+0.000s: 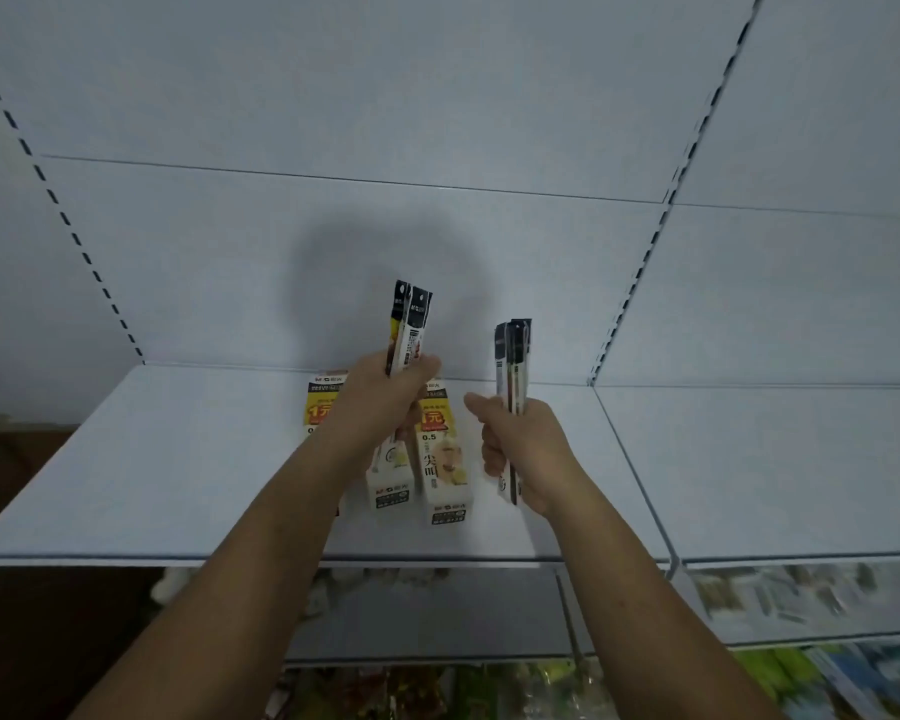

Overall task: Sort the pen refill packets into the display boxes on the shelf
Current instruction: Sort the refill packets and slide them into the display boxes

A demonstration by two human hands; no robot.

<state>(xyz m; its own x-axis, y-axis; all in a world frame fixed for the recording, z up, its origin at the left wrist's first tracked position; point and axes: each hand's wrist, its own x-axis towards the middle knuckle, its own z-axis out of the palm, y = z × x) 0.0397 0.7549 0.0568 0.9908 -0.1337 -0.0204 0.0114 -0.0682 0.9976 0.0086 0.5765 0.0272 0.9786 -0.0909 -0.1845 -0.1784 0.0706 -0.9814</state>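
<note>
The left hand (385, 389) is gripping refill packets (409, 330) just above the display boxes (444, 462) while the right hand (520, 444) is clutching another bundle (513, 361) at their 3 o'clock, likely risking slim packets slipping loose or toppling boxes.

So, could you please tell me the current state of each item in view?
left grip: curled round the left bundle
left bundle: packets held upright
right grip: curled round the right bundle
right bundle: packets held upright
display boxes: standing on the shelf, partly hidden behind the left forearm
</note>
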